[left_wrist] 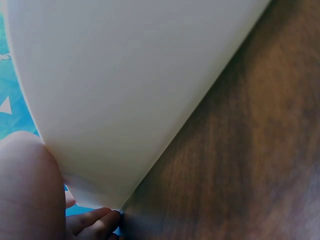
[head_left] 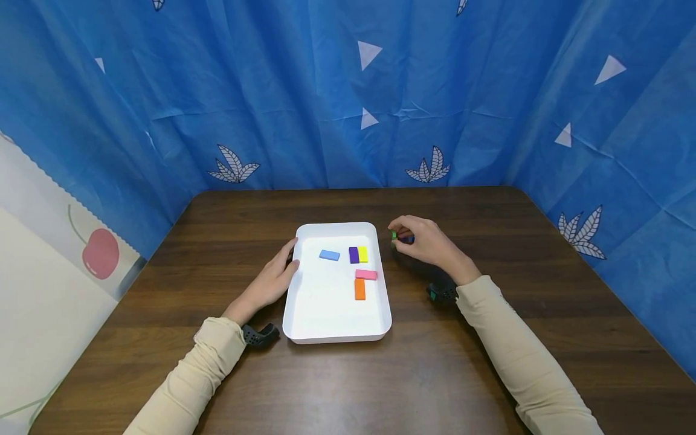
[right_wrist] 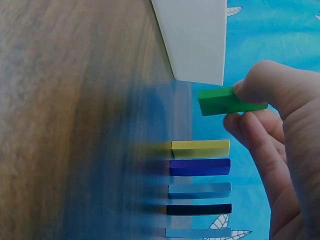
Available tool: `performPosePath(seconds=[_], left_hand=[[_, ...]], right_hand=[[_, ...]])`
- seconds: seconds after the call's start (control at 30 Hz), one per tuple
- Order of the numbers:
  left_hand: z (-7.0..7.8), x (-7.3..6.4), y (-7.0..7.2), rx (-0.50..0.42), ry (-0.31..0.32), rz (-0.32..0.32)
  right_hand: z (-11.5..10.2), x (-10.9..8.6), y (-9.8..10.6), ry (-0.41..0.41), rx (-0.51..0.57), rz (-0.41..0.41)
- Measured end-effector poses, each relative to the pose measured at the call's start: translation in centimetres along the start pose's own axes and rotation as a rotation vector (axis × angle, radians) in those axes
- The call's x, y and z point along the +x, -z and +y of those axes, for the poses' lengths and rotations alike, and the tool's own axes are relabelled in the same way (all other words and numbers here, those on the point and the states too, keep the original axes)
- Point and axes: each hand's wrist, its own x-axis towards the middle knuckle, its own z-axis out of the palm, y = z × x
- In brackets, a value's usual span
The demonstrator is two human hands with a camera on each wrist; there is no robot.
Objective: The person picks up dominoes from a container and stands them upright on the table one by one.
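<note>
My right hand pinches a small green block between thumb and fingers, just right of the tray's far right part. Close by that hand, several thin blocks stand in a row on the table in the right wrist view: a yellow block, a dark blue block, a black block and light blue ones. In the head view the hand hides most of this row. Against the left side of the white tray rests my left hand, its fingers touching the outer wall.
Inside the tray lie a light blue block, a purple block beside a yellow block, a pink block and an orange block. The brown wooden table ends at a blue curtain.
</note>
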Motion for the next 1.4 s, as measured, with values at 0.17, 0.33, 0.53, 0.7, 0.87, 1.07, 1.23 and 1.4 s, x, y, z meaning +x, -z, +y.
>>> performPosePath(seconds=[0.17, 0.33, 0.53, 0.7, 0.87, 1.07, 1.23, 1.4], left_hand=[[-0.01, 0.02, -0.04, 0.002, -0.001, 0.001], [0.06, 0.00, 0.00, 0.005, -0.002, -0.001], [0.15, 0.11, 0.03, -0.001, -0.006, -0.004], [0.17, 0.19, 0.06, -0.002, -0.007, -0.004], [0.25, 0.19, 0.06, 0.001, -0.007, -0.004], [0.12, 0.16, -0.03, 0.007, -0.001, -0.002], [-0.12, 0.18, -0.10, 0.017, 0.002, -0.001], [-0.17, 0.18, -0.10, 0.006, 0.002, 0.002]], right_hand=[[0.06, -0.11, 0.26, -0.018, -0.004, -0.015], [0.35, 0.03, 0.28, -0.039, -0.039, -0.056], [0.48, 0.24, 0.25, -0.066, -0.066, -0.086], [0.56, 0.26, 0.27, -0.060, -0.068, -0.096], [0.72, 0.27, 0.13, -0.068, -0.068, -0.104], [0.79, 0.23, 0.09, -0.073, -0.061, -0.119], [0.85, 0.23, 0.15, -0.072, -0.068, -0.122], [0.91, 0.25, 0.11, -0.068, -0.066, -0.127]])
